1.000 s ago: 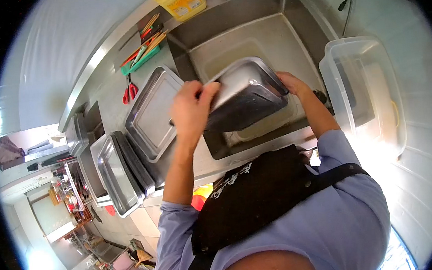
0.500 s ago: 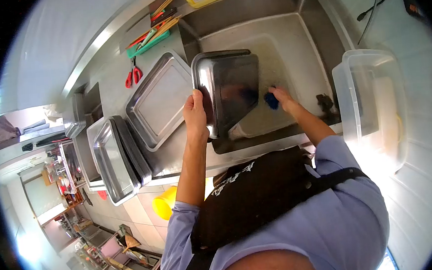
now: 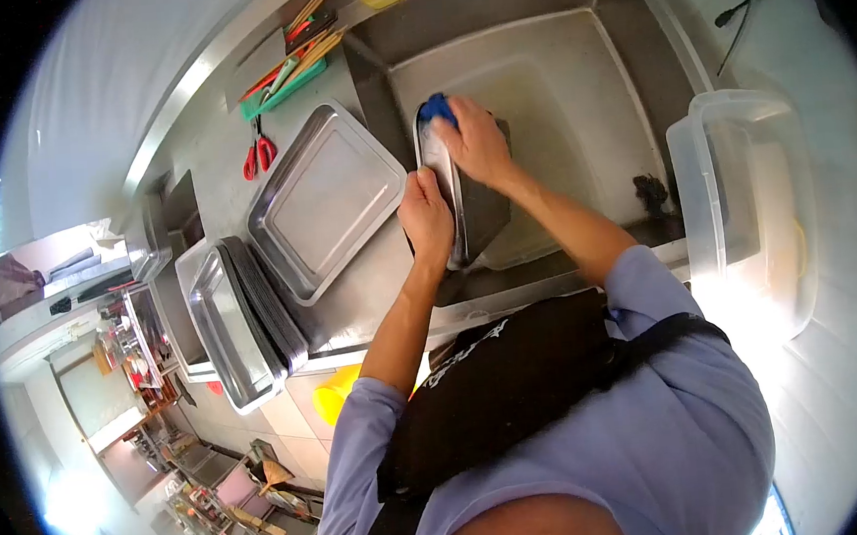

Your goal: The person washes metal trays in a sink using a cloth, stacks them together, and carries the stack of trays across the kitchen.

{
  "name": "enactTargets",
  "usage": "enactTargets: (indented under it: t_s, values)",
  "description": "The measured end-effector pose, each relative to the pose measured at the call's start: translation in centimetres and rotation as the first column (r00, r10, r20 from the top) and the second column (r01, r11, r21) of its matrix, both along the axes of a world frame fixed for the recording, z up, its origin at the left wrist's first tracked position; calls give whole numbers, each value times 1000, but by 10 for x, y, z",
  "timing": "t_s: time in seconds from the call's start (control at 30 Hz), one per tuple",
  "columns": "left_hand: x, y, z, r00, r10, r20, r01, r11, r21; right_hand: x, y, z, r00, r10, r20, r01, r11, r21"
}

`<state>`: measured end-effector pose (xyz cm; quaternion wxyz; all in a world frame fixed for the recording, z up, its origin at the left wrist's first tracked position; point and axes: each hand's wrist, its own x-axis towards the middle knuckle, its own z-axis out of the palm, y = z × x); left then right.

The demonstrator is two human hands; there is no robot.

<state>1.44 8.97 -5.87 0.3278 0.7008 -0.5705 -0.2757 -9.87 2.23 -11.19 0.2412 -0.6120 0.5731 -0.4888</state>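
Observation:
My left hand (image 3: pixel 427 218) grips the near side of a metal tray (image 3: pixel 458 206), which is tilted up on edge over the sink (image 3: pixel 575 88). In my right hand (image 3: pixel 480 145) is a blue scrubber (image 3: pixel 435 110), pressed against the far end of that tray. The scrubber is partly hidden by my fingers. Just left of my left hand, a second metal tray (image 3: pixel 320 201) lies face up on the steel counter.
Nested metal trays (image 3: pixel 243 320) stand at the counter's left. Red-handled scissors (image 3: pixel 261 155) and a green basket of utensils (image 3: pixel 287 90) lie further back. Right of the sink is a clear plastic bin (image 3: pixel 747 205). A dark scouring pad (image 3: pixel 651 192) sits in the sink's right side.
My right hand has brought the blue scrubber up from the sink onto the tray's far end. The held tray has turned, its inner side now partly showing.

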Motion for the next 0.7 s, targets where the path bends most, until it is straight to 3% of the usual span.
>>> enactTargets:
  t_s: [0.1, 0.2, 0.27, 0.33, 0.37, 0.4, 0.43, 0.47, 0.5, 0.53, 0.6, 0.67, 0.7]
  values:
    - [7, 1, -2, 999, 11, 37, -14, 997, 73, -20, -30, -18, 997, 29, 67, -49, 945, 324]
    - [11, 9, -7, 998, 44, -35, -42, 997, 72, -48, -39, -134, 996, 75, 42, -86, 916, 391]
    - [14, 9, -5, 995, 64, -77, -54, 990, 131, -69, -32, -181, 1000, 25, 11, -26, 813, 582]
    - [21, 7, -17, 989, 98, -109, -75, 977, 197, -81, 0, -193, 997, -37, -62, 70, 717, 693]
    - [26, 7, -25, 973, 132, -189, -92, 974, 209, -90, 12, -211, 911, 275, -308, 41, 682, 730]
    - [29, 7, -35, 949, 165, -268, -106, 970, 220, -96, 22, -234, 675, 551, -492, 37, 640, 768]
    - [31, 6, -41, 917, 195, -347, -117, 965, 234, -99, 28, -256, 863, 388, -323, 47, 574, 817]
    - [28, 5, -38, 910, 201, -364, -118, 964, 238, -103, 34, -276, 974, 176, -143, 35, 507, 862]
    - [24, 3, -32, 901, 209, -381, -121, 963, 241, -106, 36, -285, 997, -63, 33, -1, 444, 896]
    - [22, 4, -28, 891, 219, -398, -126, 961, 245, -107, 37, -259, 960, -208, 185, -75, 446, 892]
    - [24, 0, -40, 884, 208, -419, -121, 967, 226, -96, 31, -159, 755, -471, 456, -207, 489, 847]
    - [18, -4, -43, 859, 212, -466, -107, 965, 241, -88, 13, -163, 885, -185, 427, -226, 631, 742]
    - [13, -7, -40, 837, 219, -501, -95, 960, 262, -74, 9, -139, 913, -70, 402, -252, 677, 691]
